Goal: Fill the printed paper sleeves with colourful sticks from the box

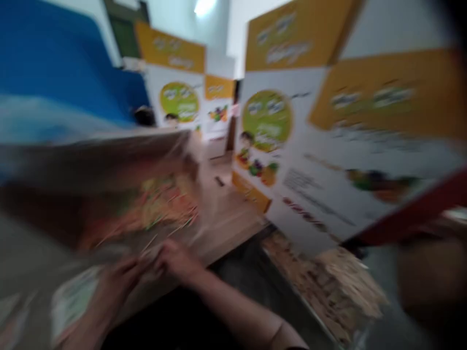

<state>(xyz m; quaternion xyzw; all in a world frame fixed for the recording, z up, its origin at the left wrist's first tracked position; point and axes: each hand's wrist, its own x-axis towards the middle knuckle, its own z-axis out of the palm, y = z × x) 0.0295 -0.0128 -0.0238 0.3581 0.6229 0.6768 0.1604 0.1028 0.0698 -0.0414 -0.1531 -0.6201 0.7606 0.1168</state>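
Observation:
A brown carton (44,194) with a clear plastic liner (186,141) lies open on the table. Inside it is a heap of small colourful pieces with thin sticks (164,201), too blurred to name. Close together at the carton's near edge are my two hands. The fingers of my left hand (122,274) are bent and pressed together. My right hand (177,260) is closed beside it, almost touching. A thin pale stick (149,242) shows just above the fingers; whether either hand grips it I cannot tell.
Tall white and yellow printed cartons (268,121) stand at the back and right. Below them on the right, a crate (310,291) holds many pale, flat pieces. A small dark object (219,181) lies on the wooden table (233,223). A pale green packet (75,296) is at lower left.

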